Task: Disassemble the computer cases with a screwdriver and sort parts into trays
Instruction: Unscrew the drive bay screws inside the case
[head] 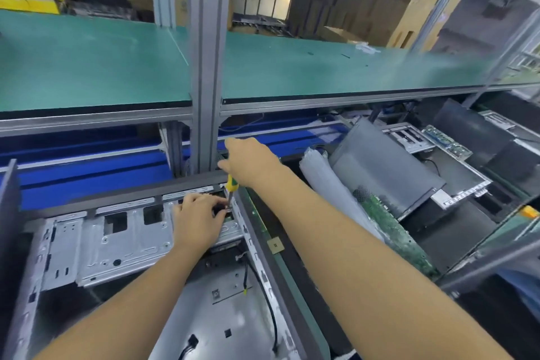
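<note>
Right hand (251, 164) grips the screwdriver (231, 187) upright; left hand (198, 221) pinches beside its tip on the computer case (122, 242)

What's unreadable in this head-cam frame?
- Screwdriver tip and the screw: hidden behind the left hand fingers.
- Screwdriver handle top: buried in the right hand.
- Computer case near end: cut off by the bottom edge.
- Circuit boards at right: too small and blurred to identify.
</note>
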